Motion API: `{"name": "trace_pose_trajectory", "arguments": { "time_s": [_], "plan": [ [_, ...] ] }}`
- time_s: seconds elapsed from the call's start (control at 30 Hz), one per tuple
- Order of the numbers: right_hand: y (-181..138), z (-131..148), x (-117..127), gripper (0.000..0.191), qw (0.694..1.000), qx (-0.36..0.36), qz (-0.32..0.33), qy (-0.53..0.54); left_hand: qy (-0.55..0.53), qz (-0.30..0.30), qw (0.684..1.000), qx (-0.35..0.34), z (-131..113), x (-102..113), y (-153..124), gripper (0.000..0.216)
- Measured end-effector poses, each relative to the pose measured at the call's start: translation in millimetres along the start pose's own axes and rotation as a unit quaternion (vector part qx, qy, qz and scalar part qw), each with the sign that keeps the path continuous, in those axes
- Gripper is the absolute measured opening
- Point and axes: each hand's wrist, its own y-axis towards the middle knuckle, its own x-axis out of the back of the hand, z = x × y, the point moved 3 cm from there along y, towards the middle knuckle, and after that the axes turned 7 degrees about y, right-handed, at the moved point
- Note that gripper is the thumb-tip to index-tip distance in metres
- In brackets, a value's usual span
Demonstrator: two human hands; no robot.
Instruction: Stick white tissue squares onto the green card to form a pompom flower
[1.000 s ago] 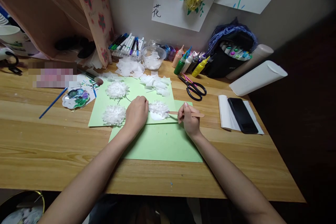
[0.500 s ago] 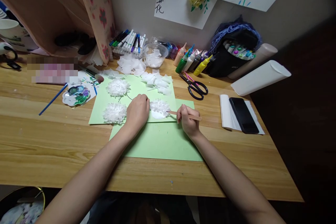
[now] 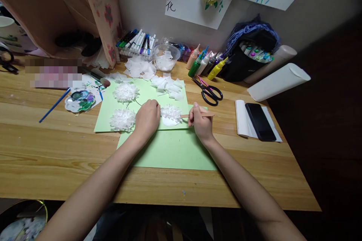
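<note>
My right hand (image 3: 201, 122) is closed round a wooden craft stick (image 3: 208, 114), whose left tip touches the right edge of a partly covered white paper flower (image 3: 171, 112). A bare white round edge shows below that flower's ruffled petals. My left hand (image 3: 148, 116) lies at the flower's left side with its fingers curled in; whatever they hold is hidden. Two fuller white paper flowers, an upper one (image 3: 126, 92) and a lower one (image 3: 122, 119), sit on the light green sheet (image 3: 149, 86). Loose white paper pieces (image 3: 169, 87) lie on the sheet behind my hands.
A second green sheet (image 3: 172, 154) lies underneath. Black scissors (image 3: 210, 92), paint bottles (image 3: 195, 64) and a plastic bowl (image 3: 166, 58) stand behind. To the right are a phone (image 3: 260, 121) and a white container (image 3: 278, 82); to the left, a paint palette (image 3: 80, 100) and a blue brush (image 3: 54, 105).
My right hand has turned slightly, and the craft stick's right end has risen a little, so it lies more level. My left hand stays beside the flower. The whole view has shifted slightly.
</note>
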Motion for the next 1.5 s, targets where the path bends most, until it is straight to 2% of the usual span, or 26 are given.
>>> {"name": "trace_pose_trajectory", "arguments": {
  "time_s": [0.13,0.23,0.6,0.87,1.13,1.5],
  "plan": [
    [-8.2,4.7,4.6,0.051,0.998,0.061,0.006,-0.021,0.0,-0.003,1.0,-0.001,-0.4,0.2,0.1,0.023],
    [-10.0,4.4,7.9,0.051,0.996,0.078,0.002,-0.029,-0.001,-0.002,1.0,-0.001,-0.5,-0.3,0.2,0.022],
    [-11.3,0.2,4.1,0.051,0.996,0.072,0.036,-0.049,0.0,-0.005,1.0,-0.006,0.3,-1.0,0.6,0.022],
    [-6.7,-1.1,3.6,0.051,0.998,0.05,0.01,-0.031,-0.001,-0.004,1.0,-0.007,0.5,-2.3,1.3,0.022],
    [-0.5,0.6,0.0,0.048,1.0,-0.004,-0.025,-0.009,0.007,-0.007,1.0,-0.011,0.7,-2.3,1.0,0.022],
    [-10.4,0.8,6.5,0.053,0.998,0.056,-0.037,-0.004,0.004,-0.003,1.0,-0.007,-0.4,-1.0,0.9,0.023]
  ]
}}
